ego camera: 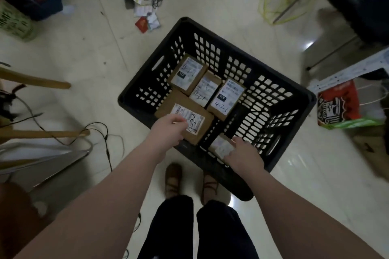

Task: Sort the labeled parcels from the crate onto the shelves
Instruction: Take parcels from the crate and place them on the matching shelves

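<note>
1. Five cardboard parcels show in the black crate (273, 82), which stands on the floor (84, 59) just ahead of your shoes (173, 178).
2. Your left hand (168, 130) has its fingers curled onto the near corner of the large parcel (195, 124) and grips it. That parcel lies flat at the crate's near left, marked 4-2 and a last figure I cannot read.
3. Behind it, three smaller boxes sit side by side, touching: the far-left parcel (187, 73), the 4-3-1 parcel (205, 90) and the 4-3-5 parcel (226, 99).
4. Your right hand (244, 153) holds the small parcel (221, 147), tilted, by the crate's near wall.
5. All look like stiff, fairly light cartons with smooth paper labels. Take each across opposite side edges rather than on the label, where fingers would likely slide.
</note>
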`<state>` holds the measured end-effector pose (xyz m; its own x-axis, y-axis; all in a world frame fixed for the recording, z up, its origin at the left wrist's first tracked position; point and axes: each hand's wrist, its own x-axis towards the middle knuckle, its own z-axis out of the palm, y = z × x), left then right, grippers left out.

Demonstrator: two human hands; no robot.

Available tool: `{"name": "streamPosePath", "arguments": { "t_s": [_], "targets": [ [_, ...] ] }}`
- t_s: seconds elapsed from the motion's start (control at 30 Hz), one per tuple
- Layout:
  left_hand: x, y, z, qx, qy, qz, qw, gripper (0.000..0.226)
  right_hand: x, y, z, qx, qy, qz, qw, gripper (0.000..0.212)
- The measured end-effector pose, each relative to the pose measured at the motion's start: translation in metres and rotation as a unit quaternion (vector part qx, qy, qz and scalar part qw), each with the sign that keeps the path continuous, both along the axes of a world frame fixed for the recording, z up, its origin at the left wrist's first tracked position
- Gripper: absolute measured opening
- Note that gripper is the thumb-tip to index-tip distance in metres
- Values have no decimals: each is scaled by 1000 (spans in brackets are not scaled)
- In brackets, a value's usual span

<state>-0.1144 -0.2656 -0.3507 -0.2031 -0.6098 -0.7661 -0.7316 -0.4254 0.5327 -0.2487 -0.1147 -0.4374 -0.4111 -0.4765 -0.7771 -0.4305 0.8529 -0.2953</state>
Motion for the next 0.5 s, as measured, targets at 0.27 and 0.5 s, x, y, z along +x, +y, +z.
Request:
{"name": "streamPosePath", "arguments": {
  "t_s": [0.27, 0.5],
  "targets": [
    [-25, -1, -92, 82, -8, -54, 995, 17, 16, -17, -85, 77, 41, 75, 993, 108],
    [-32, -8, -122, 93, -10, -120, 988, 8, 18, -19, -116, 71, 86, 27, 993, 116]
  ]
}}
